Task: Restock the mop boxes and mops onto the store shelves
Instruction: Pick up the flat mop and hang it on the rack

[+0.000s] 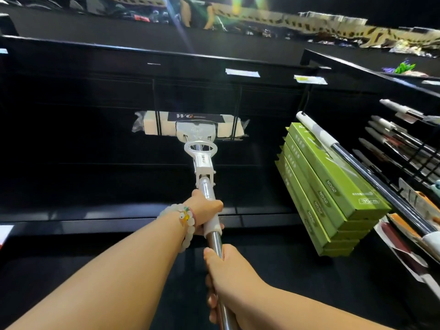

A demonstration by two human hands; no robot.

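Observation:
A sponge mop (193, 126) with a cream head in clear wrap points away from me into the black shelf bay, its head lying across two thin hanging hooks. My left hand (205, 211), with a bead bracelet on the wrist, grips the mop's white collar on the metal handle. My right hand (225, 270) grips the steel handle just below it. A stack of several green mop boxes (333, 194) stands tilted on the shelf at the right. Another mop handle (338, 148) lies along the top of that stack.
The black shelf (119, 217) runs across the view with price tags (241, 72) on the rail above. At the far right a wire rack (404, 148) holds several more mop handles. Packaged goods (309, 22) line the top shelf.

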